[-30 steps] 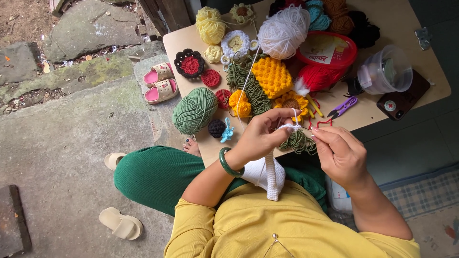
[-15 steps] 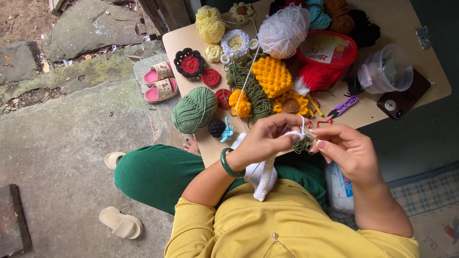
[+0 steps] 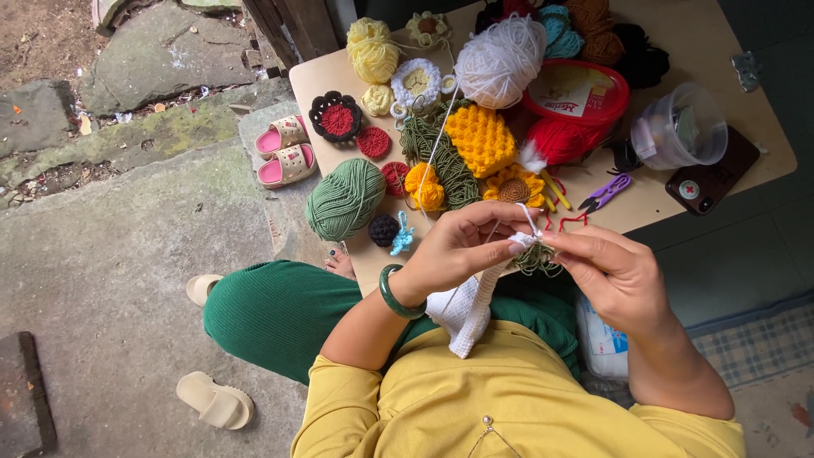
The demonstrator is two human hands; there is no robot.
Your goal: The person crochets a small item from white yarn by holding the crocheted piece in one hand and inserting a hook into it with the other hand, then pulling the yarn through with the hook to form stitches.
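My left hand (image 3: 462,248), with a green bangle on its wrist, pinches the top of a white crocheted strip (image 3: 465,309) that hangs down over my lap. My right hand (image 3: 606,270) is closed on the same end of the strip, fingers meeting the left hand's; whether it holds a hook is hidden. A white yarn strand (image 3: 437,157) runs from the work up to a white yarn ball (image 3: 500,61) on the small wooden table (image 3: 661,199).
The table carries a green yarn ball (image 3: 345,199), a yellow crocheted square (image 3: 481,138), red and white crocheted flowers, a red tub (image 3: 577,93), purple snips (image 3: 604,193), a clear plastic cup (image 3: 680,127) and a phone (image 3: 712,174). Pink sandals (image 3: 284,151) lie on the stone.
Both hands have come closer together at the strip's top and shifted slightly; the hanging strip swung a little to the left.
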